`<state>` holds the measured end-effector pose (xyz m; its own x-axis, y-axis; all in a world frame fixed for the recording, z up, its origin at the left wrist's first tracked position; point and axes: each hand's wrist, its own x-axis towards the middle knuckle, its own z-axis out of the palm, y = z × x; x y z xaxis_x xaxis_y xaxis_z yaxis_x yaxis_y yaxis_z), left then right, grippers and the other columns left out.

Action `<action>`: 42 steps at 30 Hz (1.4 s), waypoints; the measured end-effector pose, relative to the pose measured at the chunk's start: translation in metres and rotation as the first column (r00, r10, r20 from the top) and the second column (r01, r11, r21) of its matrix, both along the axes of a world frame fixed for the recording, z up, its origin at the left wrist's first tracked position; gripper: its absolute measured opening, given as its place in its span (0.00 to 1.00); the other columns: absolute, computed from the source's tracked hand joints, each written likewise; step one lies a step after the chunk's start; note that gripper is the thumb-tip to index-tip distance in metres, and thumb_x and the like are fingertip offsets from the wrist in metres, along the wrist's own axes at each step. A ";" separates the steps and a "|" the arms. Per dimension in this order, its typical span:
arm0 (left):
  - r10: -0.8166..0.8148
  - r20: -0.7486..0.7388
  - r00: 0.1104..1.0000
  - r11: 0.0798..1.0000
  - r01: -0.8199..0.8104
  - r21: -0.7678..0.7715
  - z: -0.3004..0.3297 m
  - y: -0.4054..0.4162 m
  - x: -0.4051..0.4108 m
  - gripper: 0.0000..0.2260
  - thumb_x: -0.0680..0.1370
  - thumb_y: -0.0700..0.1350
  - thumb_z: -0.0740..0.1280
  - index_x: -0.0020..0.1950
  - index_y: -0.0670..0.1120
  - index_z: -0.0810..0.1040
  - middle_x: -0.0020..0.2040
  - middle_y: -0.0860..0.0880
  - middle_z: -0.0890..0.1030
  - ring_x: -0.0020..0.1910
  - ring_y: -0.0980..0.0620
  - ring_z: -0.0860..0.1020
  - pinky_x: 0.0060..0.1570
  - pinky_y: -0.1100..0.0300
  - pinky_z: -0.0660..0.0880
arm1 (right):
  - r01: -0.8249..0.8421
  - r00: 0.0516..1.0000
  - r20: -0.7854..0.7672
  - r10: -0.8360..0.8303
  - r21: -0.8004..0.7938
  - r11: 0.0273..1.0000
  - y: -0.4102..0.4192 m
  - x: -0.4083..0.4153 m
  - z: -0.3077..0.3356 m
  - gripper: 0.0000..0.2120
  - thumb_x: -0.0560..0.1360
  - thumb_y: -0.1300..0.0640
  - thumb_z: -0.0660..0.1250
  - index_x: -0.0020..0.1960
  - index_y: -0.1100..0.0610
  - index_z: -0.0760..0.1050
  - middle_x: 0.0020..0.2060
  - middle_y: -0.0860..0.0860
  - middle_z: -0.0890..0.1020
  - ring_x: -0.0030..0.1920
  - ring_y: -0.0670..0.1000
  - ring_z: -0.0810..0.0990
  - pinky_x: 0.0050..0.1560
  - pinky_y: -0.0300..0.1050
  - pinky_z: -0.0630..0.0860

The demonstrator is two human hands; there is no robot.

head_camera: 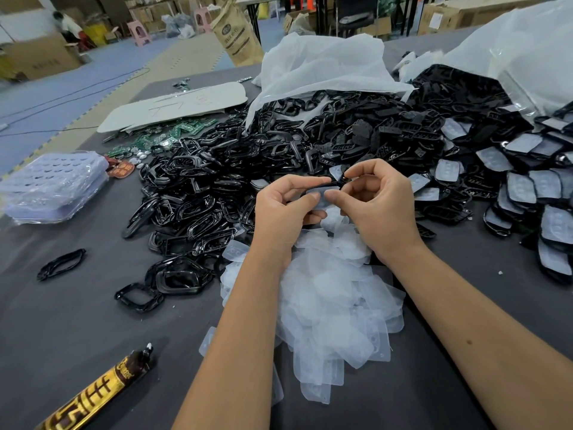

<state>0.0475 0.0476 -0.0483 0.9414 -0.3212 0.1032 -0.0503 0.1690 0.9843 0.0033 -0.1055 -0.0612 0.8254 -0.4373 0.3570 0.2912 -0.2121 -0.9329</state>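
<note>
The person works at the middle of the grey table [93,321], with both hands raised just above the heaps. The left hand [285,206] and the right hand [378,206] meet on one black shell [336,180] with a clear pad [324,193] lying against it. On each hand the thumb and forefinger are pinched onto this piece and the other fingers are curled beneath. I cannot tell whether the pad is fully seated; to my eye it is being pressed into place.

At 3 o'clock from the hands lie the fitted shells [527,187], dark rims with pale pads showing, a fair batch that looks done. At 6 o'clock, under the forearms, is a heap of loose pads [328,293]. From 9 round to 12 o'clock spreads a far larger heap of bare black frames [198,193], spilling from a white bag [322,66]. Judging by these heaps, most of the job is ahead.

Green circuit boards [179,128] lie at 11 o'clock, and stacked plastic trays [52,184] lie at 9 o'clock.
</note>
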 end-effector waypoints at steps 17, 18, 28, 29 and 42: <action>-0.010 -0.020 1.000 0.999 0.009 -0.035 0.003 -0.001 0.000 0.13 0.78 0.31 0.66 0.47 0.45 0.87 0.49 0.42 0.88 0.31 0.52 0.80 0.33 0.64 0.78 | -0.045 0.997 -0.058 0.045 0.005 0.999 0.001 0.001 0.001 0.03 0.76 0.59 0.76 0.45 0.55 0.83 0.34 0.48 0.85 0.32 0.48 0.83 0.32 0.35 0.75; -0.011 -0.021 1.000 0.999 0.010 -0.034 0.003 -0.001 -0.001 0.13 0.78 0.31 0.66 0.46 0.46 0.87 0.49 0.42 0.88 0.31 0.52 0.80 0.33 0.64 0.78 | -0.049 0.997 -0.057 0.050 0.014 0.999 0.001 0.001 0.001 0.03 0.76 0.59 0.76 0.45 0.55 0.83 0.34 0.49 0.85 0.31 0.48 0.84 0.31 0.35 0.74; 0.021 -0.009 1.000 0.999 -0.021 -0.024 0.003 -0.001 -0.002 0.12 0.79 0.32 0.68 0.47 0.47 0.87 0.40 0.43 0.86 0.30 0.52 0.80 0.34 0.63 0.79 | -0.112 0.992 -0.052 0.116 0.079 0.991 0.001 -0.001 0.003 0.03 0.77 0.61 0.75 0.47 0.55 0.82 0.34 0.50 0.85 0.33 0.47 0.83 0.30 0.37 0.76; 0.020 -0.010 1.000 0.999 -0.021 -0.026 0.004 -0.001 -0.002 0.12 0.79 0.31 0.68 0.47 0.46 0.87 0.40 0.43 0.86 0.30 0.51 0.80 0.34 0.63 0.79 | -0.124 0.990 -0.062 0.129 0.079 0.989 0.001 -0.001 0.003 0.04 0.77 0.63 0.75 0.48 0.56 0.82 0.35 0.50 0.86 0.34 0.47 0.84 0.31 0.37 0.76; -0.004 0.001 1.000 0.999 0.004 -0.039 0.000 -0.002 -0.001 0.11 0.78 0.31 0.71 0.48 0.47 0.87 0.43 0.43 0.87 0.32 0.52 0.82 0.36 0.65 0.79 | -0.112 0.991 -0.053 0.121 0.161 0.981 0.001 -0.003 0.008 0.02 0.77 0.67 0.73 0.48 0.62 0.82 0.31 0.49 0.84 0.30 0.47 0.81 0.30 0.38 0.75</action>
<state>0.0467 0.0458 -0.0480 0.9401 -0.3202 0.1165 -0.0505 0.2071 0.9770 0.0003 -0.1050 -0.0536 0.8924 -0.3834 0.2380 0.2457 -0.0294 -0.9689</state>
